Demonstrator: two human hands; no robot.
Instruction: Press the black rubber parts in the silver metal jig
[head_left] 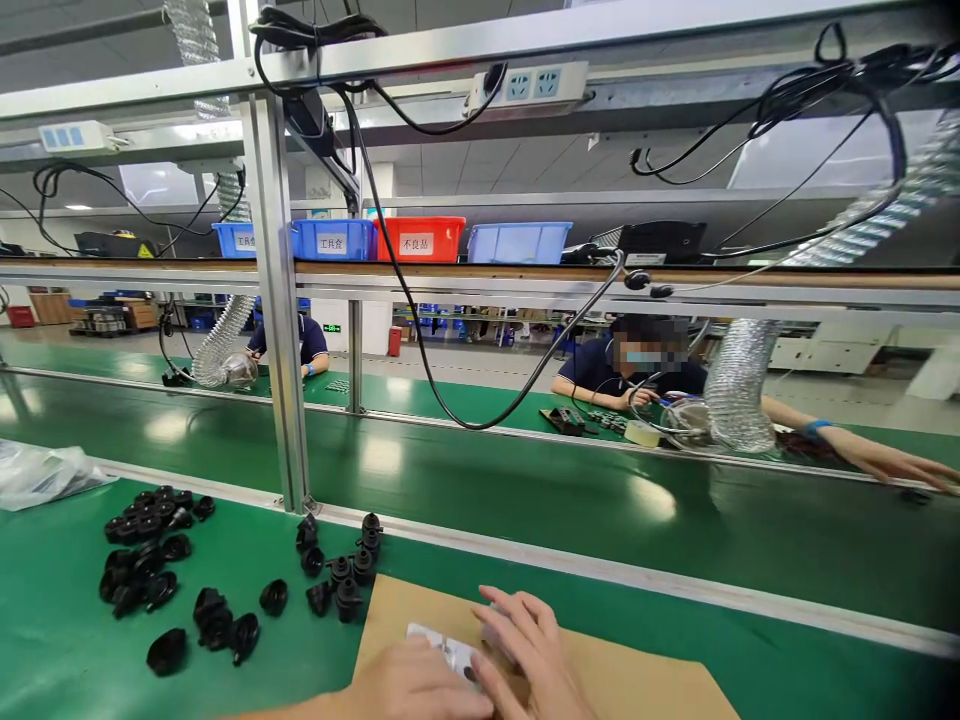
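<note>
A small white piece (450, 650) with dark spots lies over a sheet of brown cardboard (637, 675) at the bottom centre. My left hand (416, 682) is on its near side, fingers curled against it and their tips hidden. On the right, my right hand (525, 650) has its fingers spread, with a fingertip at the piece's right end. Several black round parts (166, 652) lie loose on the green mat (52, 600) to the left, and several black knobbed parts (347, 600) stand beside the cardboard's left edge.
A metal post (277, 300) rises behind the parts. A green conveyor belt (465, 500) runs beyond the bench rail. A black cable (424, 350) hangs low. Across sit two people, one (600, 370) with an arm stretched right. A plastic bag (45, 475) lies far left.
</note>
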